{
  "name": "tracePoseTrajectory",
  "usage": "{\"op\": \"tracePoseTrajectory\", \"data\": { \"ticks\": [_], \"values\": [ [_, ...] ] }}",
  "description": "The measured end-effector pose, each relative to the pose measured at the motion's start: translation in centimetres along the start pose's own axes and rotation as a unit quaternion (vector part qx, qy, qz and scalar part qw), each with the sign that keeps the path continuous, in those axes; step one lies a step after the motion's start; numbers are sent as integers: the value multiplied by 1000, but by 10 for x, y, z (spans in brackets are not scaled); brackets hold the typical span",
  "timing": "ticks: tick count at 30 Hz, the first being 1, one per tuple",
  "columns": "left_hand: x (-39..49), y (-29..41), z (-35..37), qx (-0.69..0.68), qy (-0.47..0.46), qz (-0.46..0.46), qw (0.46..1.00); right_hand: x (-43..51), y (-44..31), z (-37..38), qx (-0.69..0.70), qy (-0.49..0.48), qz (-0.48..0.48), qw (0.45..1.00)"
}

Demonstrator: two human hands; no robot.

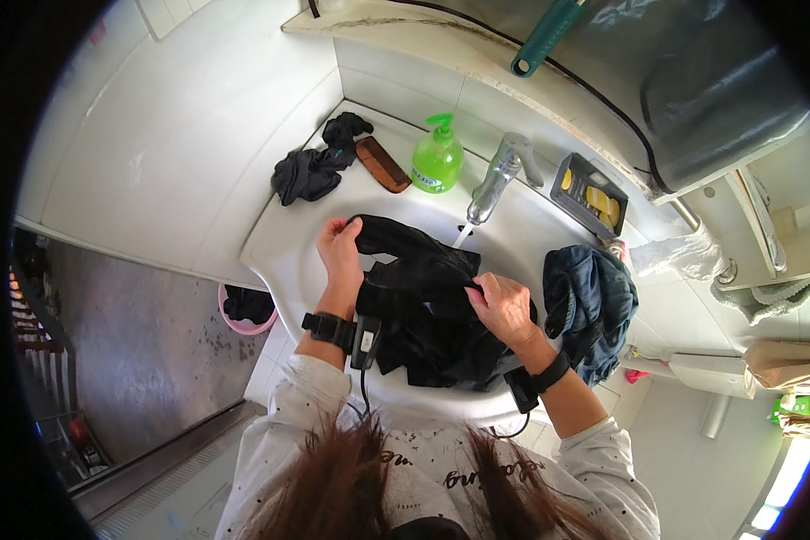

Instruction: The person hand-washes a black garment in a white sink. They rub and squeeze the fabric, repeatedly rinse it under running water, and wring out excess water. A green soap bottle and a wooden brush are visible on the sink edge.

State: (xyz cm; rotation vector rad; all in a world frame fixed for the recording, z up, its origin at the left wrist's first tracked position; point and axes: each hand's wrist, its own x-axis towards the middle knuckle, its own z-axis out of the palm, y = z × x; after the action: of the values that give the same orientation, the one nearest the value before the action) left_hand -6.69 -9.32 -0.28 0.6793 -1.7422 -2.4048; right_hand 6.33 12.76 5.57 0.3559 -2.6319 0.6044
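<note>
A black cloth garment [439, 337] is spread across the white washbasin [290, 270], hiding most of the bowl. My left hand [341, 250] pinches one end of it at the basin's left side. With its fingers closed on another part of the fabric, my right hand [503, 304] is at the right of the bowl. A stretch of the garment hangs between both hands. Water runs from the chrome faucet [496, 175] down onto or just behind the cloth. Each wrist wears a black strap with a small cabled device.
Dark crumpled cloths [310, 172], a brown comb [383, 165] and a green pump bottle [438, 158] occupy the back left ledge. A grey soap tray [589, 196] stands right of the faucet. Blue denim [590, 304] drapes over the right rim. A pink basin [246, 310] is on the floor.
</note>
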Motion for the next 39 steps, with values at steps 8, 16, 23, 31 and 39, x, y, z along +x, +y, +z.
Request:
{"op": "tracePoseTrajectory", "data": {
  "ticks": [8, 16, 23, 31, 39],
  "values": [
    [-4, 15, 18, 44, -95, 34, 994, -22, 0, -18, 76, -38, 2, 996],
    [-20, 91, 36, 181, -318, 37, 930, 21, 10, -32, 26, -245, 173, 954],
    [-19, 91, 27, 136, -511, 60, 847, 89, -33, 15, 258, -67, 116, 957],
    [-47, 22, 9, 275, -374, 23, 885, 88, -22, 43, 337, -21, 293, 894],
    [24, 42, -32, 185, -319, -45, 929, 31, 16, 7, 429, -39, 435, 791]
  ]
}}
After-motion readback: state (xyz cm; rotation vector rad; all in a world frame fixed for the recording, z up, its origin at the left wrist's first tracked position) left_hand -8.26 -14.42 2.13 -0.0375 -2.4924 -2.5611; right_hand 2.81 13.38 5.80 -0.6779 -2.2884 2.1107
